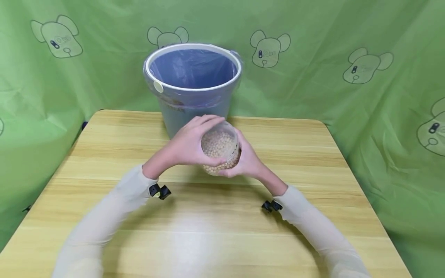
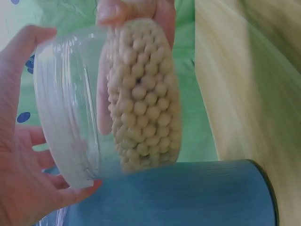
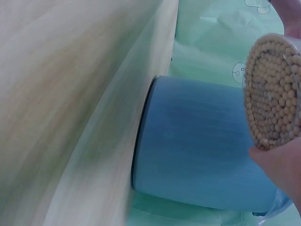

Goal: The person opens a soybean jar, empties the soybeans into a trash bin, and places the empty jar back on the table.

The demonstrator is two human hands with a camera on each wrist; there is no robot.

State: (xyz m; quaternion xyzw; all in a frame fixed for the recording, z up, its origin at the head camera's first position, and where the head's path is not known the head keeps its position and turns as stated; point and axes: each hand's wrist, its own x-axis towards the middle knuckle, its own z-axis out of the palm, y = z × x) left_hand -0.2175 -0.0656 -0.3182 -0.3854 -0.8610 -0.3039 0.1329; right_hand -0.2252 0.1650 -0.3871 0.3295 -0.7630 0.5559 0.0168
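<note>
From my monitor I note: left hand [image 1: 192, 144] grips the clear jar [image 1: 220, 144] high, right hand [image 1: 248, 160] holds it lower; beige beads [image 2: 146, 101] lie inside; blue bucket [image 1: 175, 119] stands beyond.

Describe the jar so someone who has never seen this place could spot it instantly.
Start at the pale wood-grained table and find the blue bucket at its far side. In front of the bucket, the left hand and right hand hold a round jar. Unlike the large bucket, it is small, see-through and partly filled with round beige pellets.
</note>
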